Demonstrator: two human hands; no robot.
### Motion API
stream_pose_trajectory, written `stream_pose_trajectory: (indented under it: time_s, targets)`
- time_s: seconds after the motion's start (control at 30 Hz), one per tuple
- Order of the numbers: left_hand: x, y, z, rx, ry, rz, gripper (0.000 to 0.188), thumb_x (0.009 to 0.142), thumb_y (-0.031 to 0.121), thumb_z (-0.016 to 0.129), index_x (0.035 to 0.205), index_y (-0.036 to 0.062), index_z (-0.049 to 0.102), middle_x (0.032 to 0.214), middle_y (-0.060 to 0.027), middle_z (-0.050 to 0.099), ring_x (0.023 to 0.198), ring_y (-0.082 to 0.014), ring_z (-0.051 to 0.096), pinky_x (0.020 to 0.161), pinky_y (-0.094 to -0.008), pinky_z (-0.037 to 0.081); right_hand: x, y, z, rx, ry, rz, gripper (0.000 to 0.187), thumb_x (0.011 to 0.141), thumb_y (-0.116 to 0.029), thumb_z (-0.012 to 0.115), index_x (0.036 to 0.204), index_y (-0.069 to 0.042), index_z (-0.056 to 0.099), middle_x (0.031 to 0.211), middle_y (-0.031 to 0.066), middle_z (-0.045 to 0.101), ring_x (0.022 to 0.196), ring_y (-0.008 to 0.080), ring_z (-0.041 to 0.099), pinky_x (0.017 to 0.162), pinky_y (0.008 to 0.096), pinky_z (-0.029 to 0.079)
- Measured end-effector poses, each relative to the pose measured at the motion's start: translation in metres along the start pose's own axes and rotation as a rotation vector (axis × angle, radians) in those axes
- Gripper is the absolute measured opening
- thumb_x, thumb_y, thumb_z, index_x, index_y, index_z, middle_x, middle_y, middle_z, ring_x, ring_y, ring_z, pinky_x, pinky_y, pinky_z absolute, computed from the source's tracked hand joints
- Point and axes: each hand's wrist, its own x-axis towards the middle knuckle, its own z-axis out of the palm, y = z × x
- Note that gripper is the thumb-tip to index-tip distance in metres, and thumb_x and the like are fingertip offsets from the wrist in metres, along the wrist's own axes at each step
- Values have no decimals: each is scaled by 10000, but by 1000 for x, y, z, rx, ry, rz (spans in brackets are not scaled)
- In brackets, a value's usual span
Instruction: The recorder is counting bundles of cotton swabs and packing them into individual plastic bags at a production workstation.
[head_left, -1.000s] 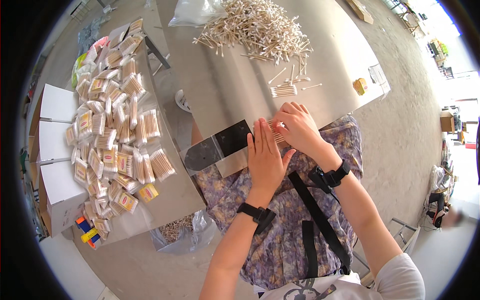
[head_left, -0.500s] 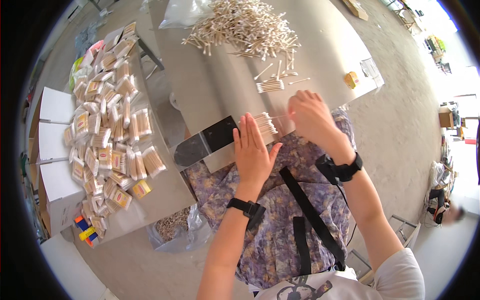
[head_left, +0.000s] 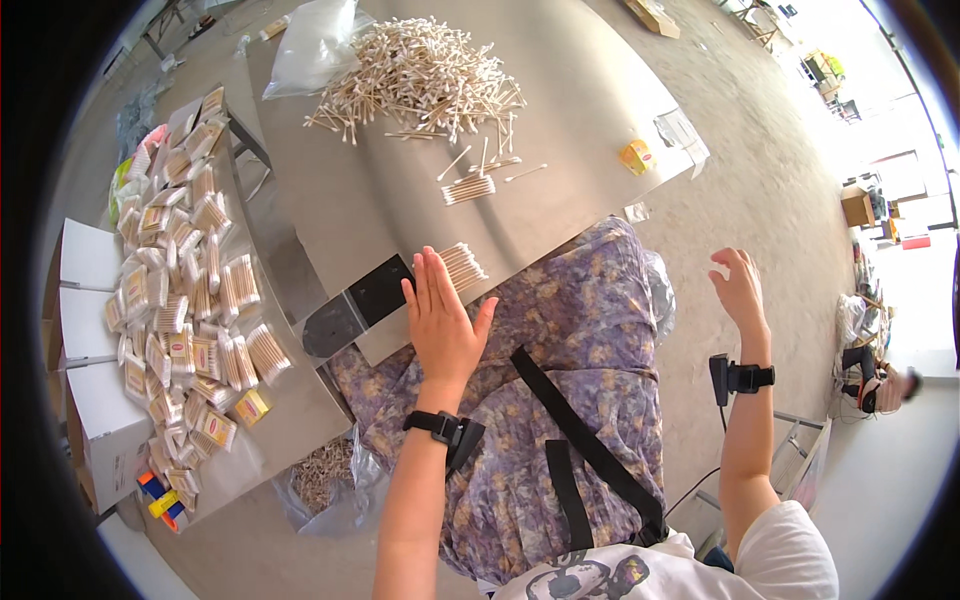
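My left hand (head_left: 443,325) lies flat at the table's near edge, fingers stretched together and thumb apart. Its fingers rest against a row of cotton swabs (head_left: 462,266) that sticks out on their right side. A black flat strip (head_left: 380,291) reaches out on the left of this hand. Out past the table's right side, my right hand (head_left: 741,292) hangs in the air above the floor, its fingers loosely bent and apart, with nothing seen in them. Farther in lies a small neat row of swabs (head_left: 468,189) with a few loose ones around it.
A big heap of cotton swabs (head_left: 425,80) covers the table's far part beside a clear plastic bag (head_left: 312,50). A yellow small box (head_left: 636,156) stands near the right edge. Many packed swab bags (head_left: 180,300) are piled at left, next to white open cartons (head_left: 92,335).
My right hand has moved from beside the swab row out to the right, off the table, and its fingers have loosened. My left hand keeps its place by the row. The view has shifted right.
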Motion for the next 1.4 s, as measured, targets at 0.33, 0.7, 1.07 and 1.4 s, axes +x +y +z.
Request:
stream_pose_trajectory:
  time_s: [0.33,0.7,1.07,1.4]
  targets:
    - [-3,-4,-3,-44,22,-16,974,916,499,629,1548,-59,141,1608,-231,218,1502,-356,200,1210,-516,179,57,-221,55,403,-137,-539,201,824,-102,660,1023,-87,674,1062,94,663,1096,297,592,971,421,450]
    - [-2,-2,-6,-117,43,-29,942,910,475,633,1524,-90,194,1587,-249,260,1482,-377,249,1199,-523,211,69,-278,127,230,10,-616,81,820,-108,627,868,-127,690,978,43,681,1063,250,595,925,387,436]
    - [-3,-1,-6,-103,16,-50,945,910,462,641,1534,-76,178,1601,-220,246,1500,-340,216,1216,-494,182,68,-256,122,73,-104,-618,46,842,-129,602,842,-104,641,965,72,652,1025,278,594,910,402,434]
    - [-2,-2,-10,-108,19,-34,962,914,452,652,1557,-42,134,1611,-220,218,1500,-361,202,1217,-502,166,40,-49,18,-86,-193,-89,90,812,-132,634,871,-67,653,905,137,661,971,336,616,862,428,487]
